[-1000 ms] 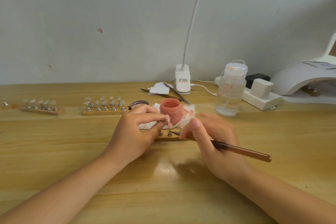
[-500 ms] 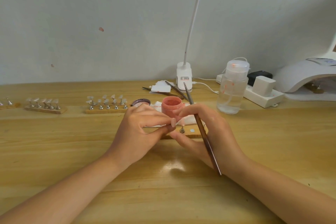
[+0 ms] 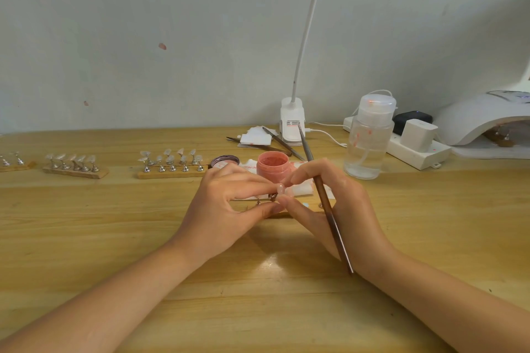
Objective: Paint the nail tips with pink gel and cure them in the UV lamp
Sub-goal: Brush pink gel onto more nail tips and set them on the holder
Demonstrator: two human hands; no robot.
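Hardly anything moved since half a second ago: left hand (image 3: 226, 206) still pinches the nail tip (image 3: 279, 188) by the pink gel jar (image 3: 272, 165), right hand (image 3: 338, 203) gripping the brush (image 3: 329, 209) above the counter (image 3: 114, 223).

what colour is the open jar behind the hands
Pink: the jar and the gel inside it, seen in the head view, the only one.
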